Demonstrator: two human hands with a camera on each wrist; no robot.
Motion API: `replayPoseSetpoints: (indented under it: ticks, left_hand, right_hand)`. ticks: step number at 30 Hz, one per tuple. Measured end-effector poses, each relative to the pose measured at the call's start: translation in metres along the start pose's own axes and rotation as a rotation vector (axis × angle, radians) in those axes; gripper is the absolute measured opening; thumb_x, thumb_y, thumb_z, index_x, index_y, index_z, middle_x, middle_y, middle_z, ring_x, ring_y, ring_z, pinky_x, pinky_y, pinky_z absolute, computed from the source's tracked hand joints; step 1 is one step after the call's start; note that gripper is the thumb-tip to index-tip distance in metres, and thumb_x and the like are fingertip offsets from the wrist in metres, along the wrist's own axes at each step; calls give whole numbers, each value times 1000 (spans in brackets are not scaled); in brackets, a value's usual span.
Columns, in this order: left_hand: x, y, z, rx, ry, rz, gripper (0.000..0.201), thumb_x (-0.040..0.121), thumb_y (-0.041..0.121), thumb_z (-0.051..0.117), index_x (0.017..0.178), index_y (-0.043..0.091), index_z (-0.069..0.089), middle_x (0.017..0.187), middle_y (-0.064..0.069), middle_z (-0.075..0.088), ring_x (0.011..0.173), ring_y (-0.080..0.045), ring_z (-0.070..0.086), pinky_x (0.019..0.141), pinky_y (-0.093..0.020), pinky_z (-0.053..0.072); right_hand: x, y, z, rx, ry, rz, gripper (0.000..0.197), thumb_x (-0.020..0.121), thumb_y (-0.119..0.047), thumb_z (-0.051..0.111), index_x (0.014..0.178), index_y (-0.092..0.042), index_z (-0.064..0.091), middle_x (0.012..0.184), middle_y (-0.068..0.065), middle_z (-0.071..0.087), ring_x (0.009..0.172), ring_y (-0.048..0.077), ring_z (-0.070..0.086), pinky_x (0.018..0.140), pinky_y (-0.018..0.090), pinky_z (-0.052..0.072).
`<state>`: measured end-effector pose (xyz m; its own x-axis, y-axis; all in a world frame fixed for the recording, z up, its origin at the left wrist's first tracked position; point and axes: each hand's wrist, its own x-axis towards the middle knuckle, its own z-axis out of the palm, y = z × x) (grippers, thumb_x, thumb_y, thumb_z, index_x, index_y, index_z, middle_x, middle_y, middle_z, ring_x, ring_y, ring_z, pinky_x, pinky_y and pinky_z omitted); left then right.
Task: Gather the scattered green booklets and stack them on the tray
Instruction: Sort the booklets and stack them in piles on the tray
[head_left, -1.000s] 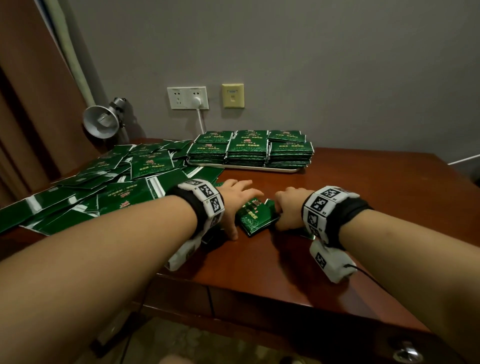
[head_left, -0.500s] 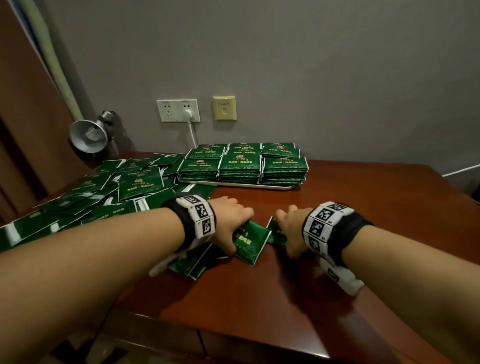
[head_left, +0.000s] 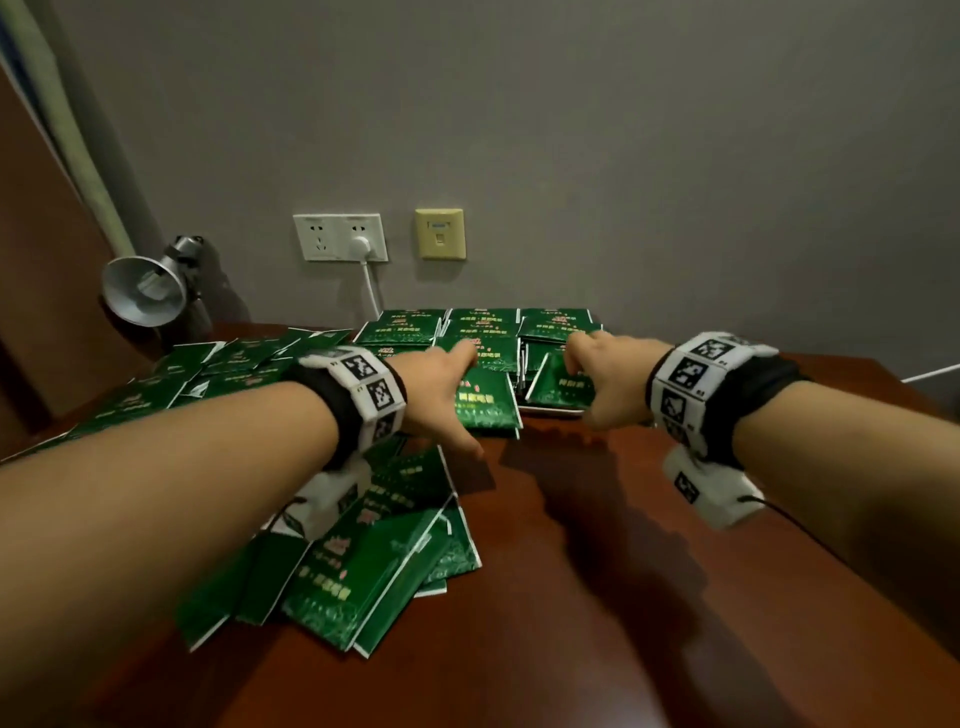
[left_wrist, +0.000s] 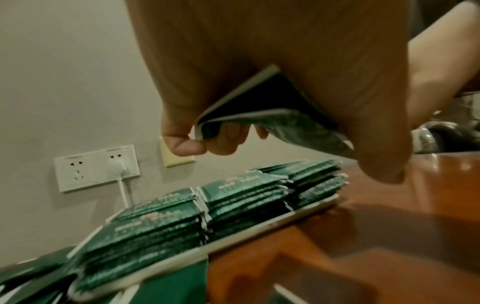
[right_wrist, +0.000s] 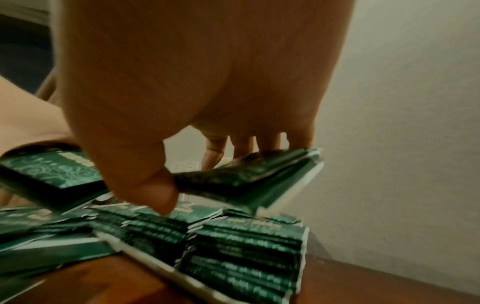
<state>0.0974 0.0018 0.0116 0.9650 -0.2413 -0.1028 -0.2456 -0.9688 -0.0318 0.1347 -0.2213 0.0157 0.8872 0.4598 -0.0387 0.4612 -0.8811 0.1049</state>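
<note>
Hands reach out over the far middle of the brown surface (head_left: 649, 597), each carrying green booklets toward the tray (left_wrist: 298, 217). The left hand (head_left: 441, 395) grips a small bundle of booklets (head_left: 485, 405), thumb on one side and fingers curled round the other, as the left wrist view shows. The right hand (head_left: 602, 382) pinches a second bundle (head_left: 563, 384) between thumb and fingers; that bundle is tilted, one edge lower than the other. Both bundles hang just above the near edge of the tray, close beside each other.

On the tray, stacked booklets (head_left: 483, 325) stand in neat rows against the far wall. Loose booklets (head_left: 374, 561) lie in an overlapping heap on the near left of the surface, under the left forearm, and more (head_left: 208, 374) spread along the far left.

A silver lamp (head_left: 143, 288) sits at the far left corner. A white socket (head_left: 340, 236) with a plug in it and a yellowish wall plate (head_left: 440, 234) are on the grey wall behind the tray.
</note>
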Motion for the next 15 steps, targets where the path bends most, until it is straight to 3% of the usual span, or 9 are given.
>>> replayPoseSetpoints:
  ticks: [4,8,11,15]
  left_hand:
    - [29,-22,-28,14,61,-47,90,64,47,82,128,14,29,100,-7,56,77,-21,58,63,-37,54]
    - [73,-45,-46,53,154,-63,77,66,50,76,120,16,33,102,-6,52,81,-25,57,70,-41,54]
    - [116,-59,-54,38,159,-67,77,68,46,78,125,13,38,109,-7,56,92,-27,58,79,-44,54]
    - [178,-73,-54,-24,139,-105,80,72,40,81,135,12,39,129,-10,55,112,-28,56,94,-42,49]
  right_hand:
    - [39,17,-20,44,30,33,54,72,-33,74,113,-23,40,107,1,50,70,17,50,54,27,35]
    - [89,35,-35,51,45,22,53,75,-29,76,115,-20,43,108,4,50,79,23,51,59,30,38]
    - [128,53,-43,48,59,42,53,73,-22,78,115,-19,46,105,5,52,83,25,52,65,32,42]
    - [172,72,-44,22,7,92,50,75,-16,76,117,-17,49,98,2,50,83,24,49,64,29,38]
